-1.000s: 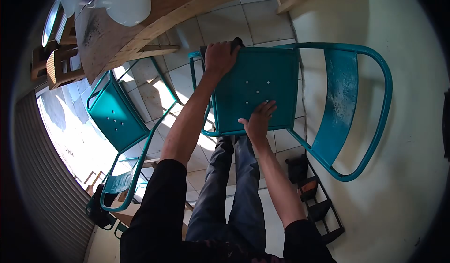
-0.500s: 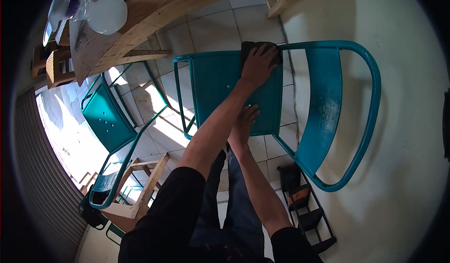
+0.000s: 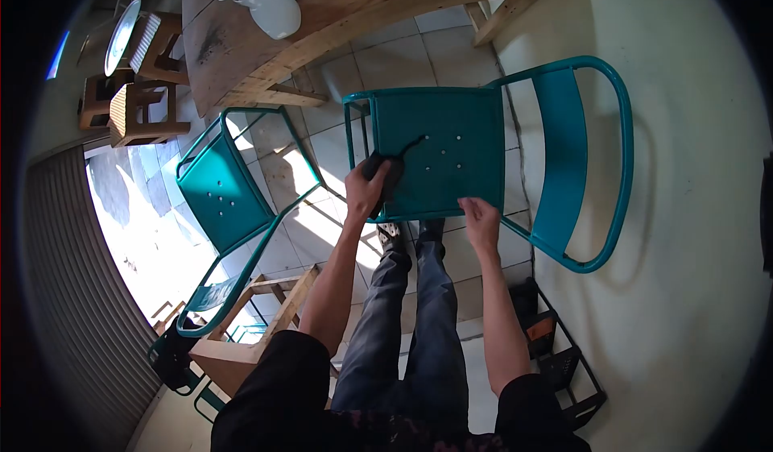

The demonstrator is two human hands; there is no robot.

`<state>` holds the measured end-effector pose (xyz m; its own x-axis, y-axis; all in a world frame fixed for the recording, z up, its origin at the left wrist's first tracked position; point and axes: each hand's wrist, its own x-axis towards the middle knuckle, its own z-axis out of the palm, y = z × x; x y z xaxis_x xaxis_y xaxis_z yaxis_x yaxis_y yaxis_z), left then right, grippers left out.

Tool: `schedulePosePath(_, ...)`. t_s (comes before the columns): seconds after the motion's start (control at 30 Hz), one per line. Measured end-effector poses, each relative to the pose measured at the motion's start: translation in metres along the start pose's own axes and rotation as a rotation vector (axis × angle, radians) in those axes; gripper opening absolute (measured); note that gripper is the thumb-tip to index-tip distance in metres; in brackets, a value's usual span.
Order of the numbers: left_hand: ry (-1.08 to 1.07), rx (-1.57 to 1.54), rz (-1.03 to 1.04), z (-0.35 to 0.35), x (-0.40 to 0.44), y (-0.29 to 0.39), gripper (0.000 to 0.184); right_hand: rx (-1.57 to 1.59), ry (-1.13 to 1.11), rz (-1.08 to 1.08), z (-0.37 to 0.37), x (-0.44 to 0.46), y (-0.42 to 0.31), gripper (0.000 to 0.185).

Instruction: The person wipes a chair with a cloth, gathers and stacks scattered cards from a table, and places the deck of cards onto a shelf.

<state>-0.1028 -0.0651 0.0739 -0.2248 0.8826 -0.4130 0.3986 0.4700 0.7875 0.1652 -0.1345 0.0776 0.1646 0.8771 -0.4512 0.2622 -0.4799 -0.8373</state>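
Note:
A teal metal chair stands in front of me, its seat pierced by several small holes and its backrest toward the wall on the right. My left hand is closed round a dark cloth at the seat's left edge, near the front corner. One thin end of the cloth trails over the seat. My right hand is at the seat's near edge toward the right, fingers bent together; whether it touches the edge or pinches anything is too small to tell.
A second teal chair stands at left. A wooden table holding a white bottle spans the top. Brown stools are at upper left, a wooden frame at lower left, a black rack at lower right beside the wall.
My left hand has moved with the cloth from the seat's far edge near the backrest to its left side. My right hand has drawn back from the seat's surface to its near edge.

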Motion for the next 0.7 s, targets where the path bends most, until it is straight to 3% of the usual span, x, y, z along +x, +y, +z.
schedulePosePath(0.17, 0.095, -0.058, -0.463, -0.023, -0.053, -0.087, 0.053, 0.122, 0.340, 0.310, -0.072, -0.066, -0.007, 0.042)
schedulePosePath(0.27, 0.120, 0.056, -0.535, -0.017, -0.079, -0.104, 0.062, 0.183, 0.541, 0.445, -0.117, -0.099, -0.022, 0.044)
schedulePosePath(0.3, 0.110, 0.050, -0.521, -0.012, -0.079, -0.109, 0.062, 0.186, 0.556, 0.437, -0.131, -0.105, -0.030, 0.044)
schedulePosePath(0.37, 0.014, -0.312, -0.642, -0.003, -0.076, -0.121, 0.058, 0.049, 0.718, 0.120, -0.154, -0.117, -0.045, 0.044)
schedulePosePath(0.4, -0.037, -0.493, -0.698, 0.001, -0.074, -0.124, 0.056, 0.050, 0.732, 0.113, -0.161, -0.119, -0.063, 0.044)
schedulePosePath(0.47, -0.035, -0.623, -0.717, 0.011, -0.071, -0.130, 0.053, 0.091, 0.773, -0.233, -0.175, -0.110, -0.105, 0.043)
schedulePosePath(0.53, -0.015, -0.868, -0.774, 0.013, -0.068, -0.128, 0.045, 0.083, 0.783, -0.254, -0.177, -0.096, -0.157, 0.041)
schedulePosePath(0.6, 0.013, -0.885, -0.759, 0.017, -0.071, -0.120, 0.044, 0.067, 0.790, -0.276, -0.184, -0.087, -0.172, 0.039)
schedulePosePath(0.7, 0.078, -0.923, -0.740, 0.025, -0.075, -0.107, 0.042, 0.006, 0.397, -0.066, -0.198, -0.077, -0.160, 0.038)
